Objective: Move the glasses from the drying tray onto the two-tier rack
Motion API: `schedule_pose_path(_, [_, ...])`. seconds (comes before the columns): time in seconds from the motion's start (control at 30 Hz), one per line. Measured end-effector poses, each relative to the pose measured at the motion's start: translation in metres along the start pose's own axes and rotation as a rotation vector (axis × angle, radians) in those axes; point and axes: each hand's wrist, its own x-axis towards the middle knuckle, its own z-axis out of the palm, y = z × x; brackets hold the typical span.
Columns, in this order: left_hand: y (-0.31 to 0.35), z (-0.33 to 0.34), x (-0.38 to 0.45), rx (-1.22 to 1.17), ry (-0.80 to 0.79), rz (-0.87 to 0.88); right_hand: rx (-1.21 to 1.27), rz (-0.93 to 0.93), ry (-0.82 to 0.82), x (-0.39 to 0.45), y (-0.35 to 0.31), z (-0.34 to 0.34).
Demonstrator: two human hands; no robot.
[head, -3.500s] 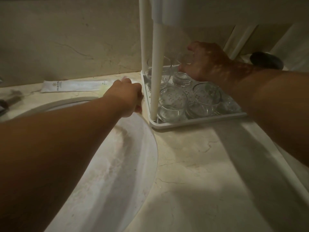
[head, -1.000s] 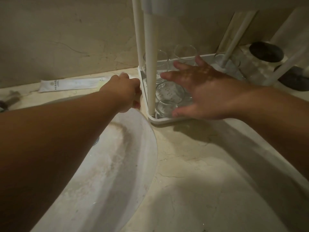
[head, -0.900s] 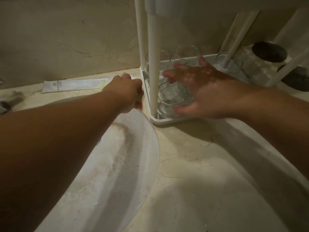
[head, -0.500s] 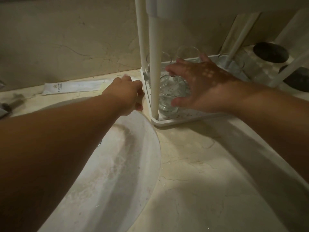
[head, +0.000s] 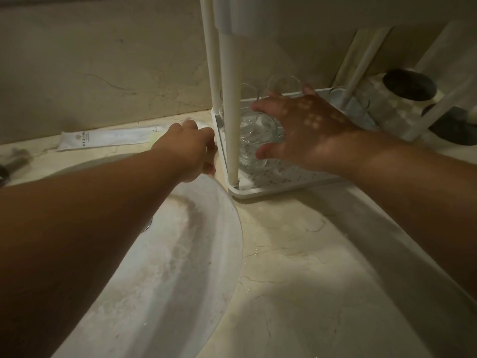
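Gripping one glass with right hand, three glasses behind

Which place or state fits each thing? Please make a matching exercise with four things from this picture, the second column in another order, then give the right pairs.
Things:
1. right hand
2. left hand
3. white packet
4. sink

Places or states:
A. lies flat on the counter by the wall
B. sunk in the counter, under the left forearm
C. grips a glass in the tray
D. rests at the tray's left edge

Pairs: 1-C, 2-D, 3-A, 4-B
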Motion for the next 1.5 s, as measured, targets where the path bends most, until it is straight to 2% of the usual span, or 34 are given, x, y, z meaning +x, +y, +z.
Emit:
schedule_pose_path(0.1, [0.001, 0.000, 0.000, -0.003, -0.004, -0.004, 0.032, -0.003, 0.037, 0.001, 0.006, -0.003])
schedule_pose_path(0.23, [0.000, 0.000, 0.000, -0.008, -0.007, -0.005, 0.224, 0.121, 0.249, 0.022, 0.035, -0.011])
schedule_pose_path(0.3, [0.000, 0.000, -0.001, -0.009, -0.018, -0.006, 0.188, 0.174, 0.185, 0.030, 0.044, -0.009])
schedule_pose_path(0.4, [0.001, 0.000, -0.002, 0.003, -0.029, -0.006, 0.054, 0.117, 0.059, 0.035, 0.046, -0.005])
schedule_pose_path(0.5, [0.001, -0.002, -0.002, 0.007, -0.033, -0.006, 0.110, 0.132, 0.063, 0.040, 0.046, -0.004])
schedule_pose_path(0.63, [0.001, -0.001, -0.003, 0.016, -0.038, 0.001, 0.022, 0.170, 0.080, 0.045, 0.049, 0.002])
schedule_pose_path(0.83, [0.001, 0.000, -0.003, 0.040, -0.041, 0.004, 0.050, 0.247, 0.073, 0.045, 0.056, 0.006])
schedule_pose_path(1.17, [-0.001, 0.001, -0.003, 0.053, -0.029, 0.028, 0.036, 0.151, 0.089, 0.036, 0.045, 0.002])
schedule_pose_path(1.4, [-0.001, 0.000, -0.003, 0.049, -0.032, 0.032, -0.036, 0.141, 0.017, 0.030, 0.037, 0.000])
schedule_pose_path(1.5, [-0.001, 0.000, -0.003, 0.052, -0.028, 0.033, 0.055, 0.183, 0.104, 0.023, 0.042, -0.006])
